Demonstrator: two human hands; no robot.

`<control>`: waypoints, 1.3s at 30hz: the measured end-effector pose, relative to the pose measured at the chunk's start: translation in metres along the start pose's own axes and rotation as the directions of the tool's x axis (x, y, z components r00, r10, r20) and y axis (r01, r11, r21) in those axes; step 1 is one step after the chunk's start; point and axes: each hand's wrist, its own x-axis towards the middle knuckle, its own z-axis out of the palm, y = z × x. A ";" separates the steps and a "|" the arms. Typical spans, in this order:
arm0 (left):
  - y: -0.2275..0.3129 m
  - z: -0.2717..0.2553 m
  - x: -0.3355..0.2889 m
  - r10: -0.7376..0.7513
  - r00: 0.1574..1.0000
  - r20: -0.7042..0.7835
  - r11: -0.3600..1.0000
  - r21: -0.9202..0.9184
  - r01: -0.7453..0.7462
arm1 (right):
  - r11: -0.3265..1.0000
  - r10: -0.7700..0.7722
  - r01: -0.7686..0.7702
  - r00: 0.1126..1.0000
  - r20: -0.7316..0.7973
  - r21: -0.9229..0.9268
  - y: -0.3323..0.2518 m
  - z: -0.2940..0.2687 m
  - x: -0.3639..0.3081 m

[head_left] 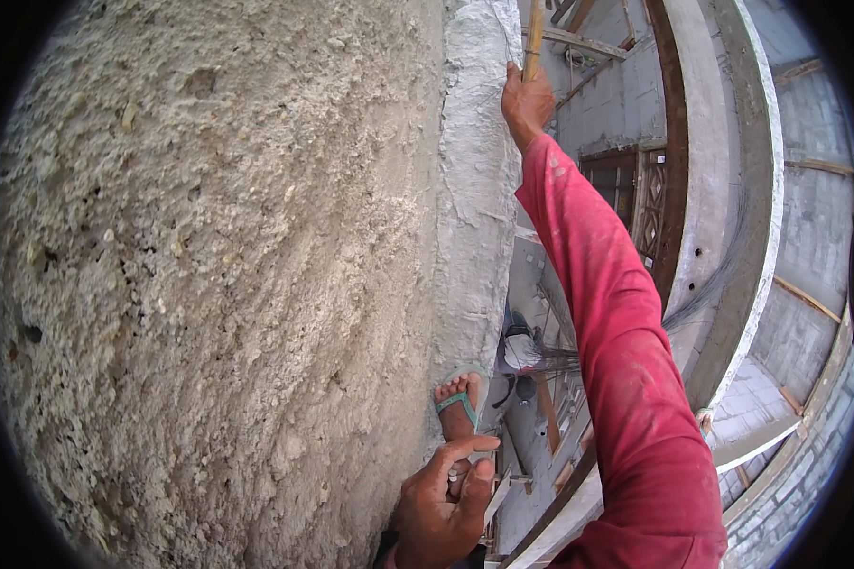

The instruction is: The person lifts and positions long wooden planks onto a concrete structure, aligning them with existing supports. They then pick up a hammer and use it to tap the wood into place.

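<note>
My right arm, in a red sleeve (pixel 626 351), stretches far forward. At its end my right hand (pixel 529 102) is closed around a yellowish bamboo pole (pixel 534 43). My left hand (pixel 446 503) is low in the view, beside a rough grey-brown plastered wall (pixel 237 284). Its index finger and thumb point forward, while the other fingers curl in. A small pale thing shows among those curled fingers, too small to name. Just beyond the left hand, my foot in a green flip-flop (pixel 459 402) rests on a narrow whitish ledge (pixel 474 180).
The ledge runs along the wall, with a drop on its right. Below lie boards (pixel 547 412) and a partly hidden person (pixel 519 346). A curved concrete beam (pixel 754 209) stands at right, with thin dark wires (pixel 707 299) along it. Behind it are grey block walls (pixel 811 228).
</note>
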 end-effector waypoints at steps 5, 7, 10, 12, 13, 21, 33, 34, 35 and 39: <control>0.005 -0.003 0.002 -0.010 1.000 0.011 1.000 -0.003 0.010 | 1.000 0.009 -0.009 0.999 -0.042 -0.002 0.056 0.044 0.017; 0.006 -0.004 0.002 -0.032 0.999 0.010 0.999 0.006 0.032 | 0.993 0.114 -0.112 0.993 -0.022 0.048 0.049 0.047 0.008; 0.008 -0.002 0.001 -0.013 1.000 0.004 1.000 0.021 0.013 | 0.989 0.147 -0.145 0.987 -0.072 0.033 0.036 0.044 0.004; 0.009 -0.001 -0.001 0.023 1.000 0.007 0.999 0.037 -0.023 | 0.988 0.149 -0.153 0.984 -0.093 -0.034 0.029 0.042 0.004; 0.010 0.000 -0.001 0.020 1.000 0.009 0.999 0.031 -0.021 | 0.982 0.162 -0.168 0.983 -0.084 -0.081 0.027 0.041 0.006; 0.018 -0.001 -0.001 -0.138 0.987 0.081 0.989 -0.051 0.142 | 0.993 0.058 -0.071 0.989 0.134 0.098 0.063 0.027 0.031; -0.013 0.027 0.014 0.147 0.988 -0.039 0.956 -0.250 -0.152 | 0.722 0.048 -0.282 0.932 0.360 0.632 -0.032 -0.203 -0.048; -0.014 0.038 0.019 0.142 0.989 -0.033 0.936 -0.320 -0.145 | 0.744 0.022 -0.264 0.928 0.372 0.614 -0.036 -0.237 -0.060; -0.011 0.049 0.023 0.106 0.994 -0.021 0.913 -0.395 -0.105 | 0.718 0.008 -0.286 0.915 0.403 0.635 -0.039 -0.271 -0.073; -0.004 0.097 0.026 0.024 0.992 0.123 0.795 -0.604 0.056 | 0.748 0.062 -0.422 0.813 0.579 0.512 -0.064 -0.416 -0.164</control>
